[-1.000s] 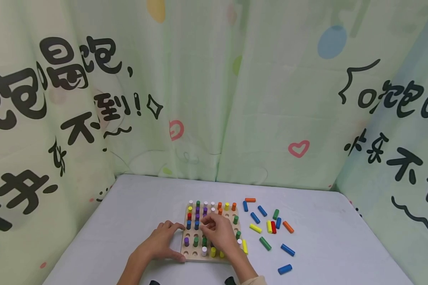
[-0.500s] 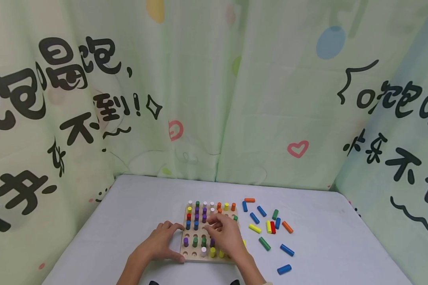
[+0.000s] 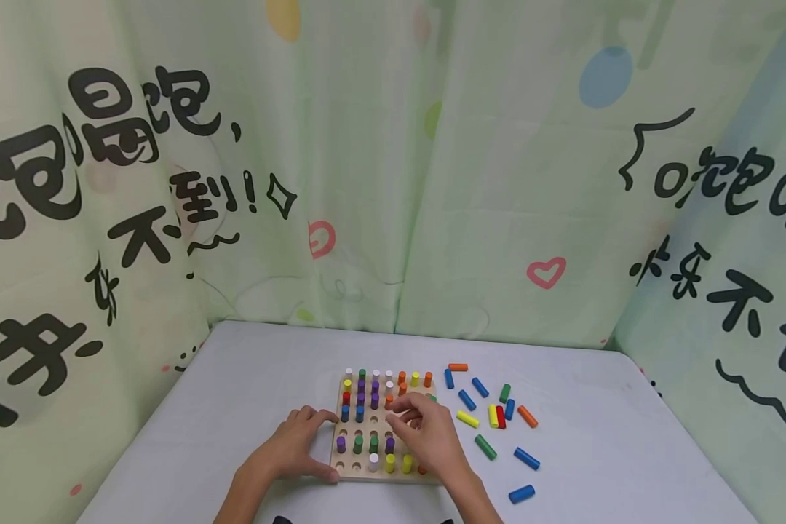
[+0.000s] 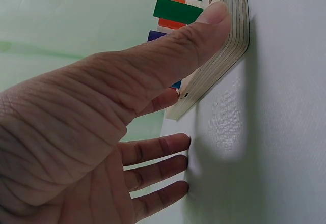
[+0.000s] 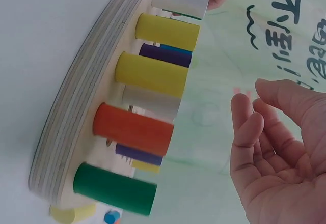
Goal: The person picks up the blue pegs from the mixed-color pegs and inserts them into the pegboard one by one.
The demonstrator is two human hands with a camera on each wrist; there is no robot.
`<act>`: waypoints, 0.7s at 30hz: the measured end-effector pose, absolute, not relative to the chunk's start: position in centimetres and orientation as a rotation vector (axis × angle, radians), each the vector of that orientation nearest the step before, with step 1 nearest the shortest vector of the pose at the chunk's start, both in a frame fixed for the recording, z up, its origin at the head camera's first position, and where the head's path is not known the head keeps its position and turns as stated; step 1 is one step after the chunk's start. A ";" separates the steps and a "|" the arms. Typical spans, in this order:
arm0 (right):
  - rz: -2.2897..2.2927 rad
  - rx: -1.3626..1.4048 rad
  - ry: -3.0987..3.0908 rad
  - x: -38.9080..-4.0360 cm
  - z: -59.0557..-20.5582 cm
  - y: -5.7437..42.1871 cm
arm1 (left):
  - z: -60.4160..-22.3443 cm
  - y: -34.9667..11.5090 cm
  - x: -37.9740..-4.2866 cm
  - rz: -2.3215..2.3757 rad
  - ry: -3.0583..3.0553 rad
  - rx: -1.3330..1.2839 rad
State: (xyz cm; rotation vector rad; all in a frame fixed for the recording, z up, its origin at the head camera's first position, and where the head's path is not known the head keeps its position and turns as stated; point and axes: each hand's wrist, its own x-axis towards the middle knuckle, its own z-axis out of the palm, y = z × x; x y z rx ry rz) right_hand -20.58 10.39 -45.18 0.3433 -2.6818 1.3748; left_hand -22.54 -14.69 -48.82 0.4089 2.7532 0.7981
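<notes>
A wooden pegboard (image 3: 348,458) lies on the white table, with coloured pegs standing upright in many holes. My left hand (image 3: 295,444) rests at its left side. The thumb (image 4: 214,18) lies against the layered board edge near the front corner, and the index finger touches farther back; the other fingers rest on the table. My right hand (image 3: 429,433) hovers over the board's right part, loosely curled, with nothing visible between thumb and index finger. An orange peg (image 3: 389,401) stands by its fingertips. In the right wrist view a green peg (image 5: 114,188) and an orange peg (image 5: 133,129) line the near side.
Loose pegs lie scattered right of the board, among them a red peg (image 3: 501,417), a green peg (image 3: 486,447) and a blue peg (image 3: 522,494). A printed curtain (image 3: 367,182) hangs behind the table. My right hand hides part of the board.
My right hand has moved rightward across the board, uncovering holes and pegs in the middle, such as the orange peg. The left hand stays in place.
</notes>
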 end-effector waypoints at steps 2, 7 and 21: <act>1.366 0.325 -2.689 -20.4 -45.2 10.7 | -48.8 -14.7 -22.5 0.804 2.749 0.409; 1.381 0.260 -2.708 -20.0 -45.1 11.5 | -48.8 -14.8 -22.4 0.819 2.743 0.419; 1.370 0.194 -2.739 -18.9 -45.6 13.5 | -48.6 -14.8 -22.3 0.815 2.765 0.418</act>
